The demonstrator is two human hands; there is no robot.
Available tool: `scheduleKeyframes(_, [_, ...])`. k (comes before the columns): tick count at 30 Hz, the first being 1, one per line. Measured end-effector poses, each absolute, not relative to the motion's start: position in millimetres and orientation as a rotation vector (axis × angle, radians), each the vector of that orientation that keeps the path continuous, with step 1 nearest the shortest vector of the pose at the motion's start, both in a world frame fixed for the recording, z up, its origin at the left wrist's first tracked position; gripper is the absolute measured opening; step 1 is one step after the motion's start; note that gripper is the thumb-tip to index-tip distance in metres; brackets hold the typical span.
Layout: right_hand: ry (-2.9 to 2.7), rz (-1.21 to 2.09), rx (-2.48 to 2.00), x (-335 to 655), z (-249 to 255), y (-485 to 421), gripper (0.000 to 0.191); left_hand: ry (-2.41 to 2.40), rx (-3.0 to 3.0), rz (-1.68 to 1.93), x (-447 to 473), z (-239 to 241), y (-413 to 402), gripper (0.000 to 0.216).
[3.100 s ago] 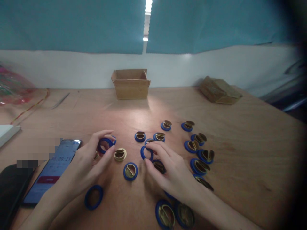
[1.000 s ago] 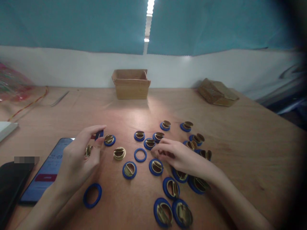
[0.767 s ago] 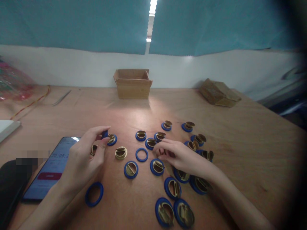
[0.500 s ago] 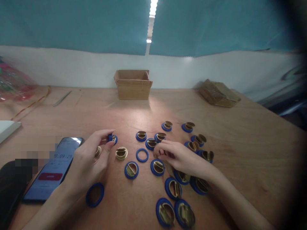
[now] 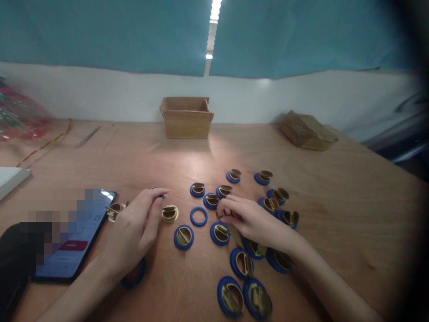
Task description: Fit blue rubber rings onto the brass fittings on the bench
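Note:
My left hand (image 5: 136,228) is closed in a pinch, fingertips low over the table. A sliver of a blue-ringed brass piece (image 5: 161,196) shows at its fingertips; the rest of it is hidden. Just right of it lies a brass disc (image 5: 170,213) without a ring, and another brass piece (image 5: 114,211) is partly behind the hand. A bare blue ring (image 5: 142,273) lies under my left wrist. My right hand (image 5: 244,219) rests with curled fingers beside a bare blue ring (image 5: 199,217) and a blue-ringed disc (image 5: 220,234); whatever those fingers hold is hidden.
Several more blue-ringed brass discs (image 5: 241,263) lie around my right forearm. A phone (image 5: 63,264) is at left, beside a black object (image 5: 16,264). Farther back stand an open cardboard box (image 5: 187,125) and a crumpled carton (image 5: 306,129). Tweezers (image 5: 87,137) lie at back left.
My left hand has turned over and moved slightly right, so the blue-ringed piece in its fingers is now mostly covered. The right hand has barely moved.

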State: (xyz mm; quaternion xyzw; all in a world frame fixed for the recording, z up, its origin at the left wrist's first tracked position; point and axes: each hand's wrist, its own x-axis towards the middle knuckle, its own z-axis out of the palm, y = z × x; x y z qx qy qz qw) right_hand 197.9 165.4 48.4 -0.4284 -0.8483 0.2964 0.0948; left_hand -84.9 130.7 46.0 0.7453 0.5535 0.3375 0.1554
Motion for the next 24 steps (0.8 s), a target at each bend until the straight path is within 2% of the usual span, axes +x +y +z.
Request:
scheduleKeyframes(13, [-2.495, 0.841, -1.287, 198.1, 47.9, 165.5, 0.016, 1.536, 2.167, 0.887, -85.2, 44.8, 132.8, 0.021])
scheduleKeyframes(16, [-2.491, 0.832, -1.296, 197.5, 48.1, 165.0, 0.015, 1.511, 2.265, 0.836, -85.2, 39.7, 132.7, 0.036])
scheduleKeyframes(18, [-2.49, 0.831, -1.307, 196.5, 49.0, 164.8, 0.014, 1.516, 2.323, 0.787, -85.2, 37.1, 132.4, 0.039])
scheduleKeyframes(24, [-2.493, 0.819, -1.347, 193.9, 52.3, 164.3, 0.014, 1.466, 2.411, 0.674, -83.3, 34.0, 132.4, 0.021])
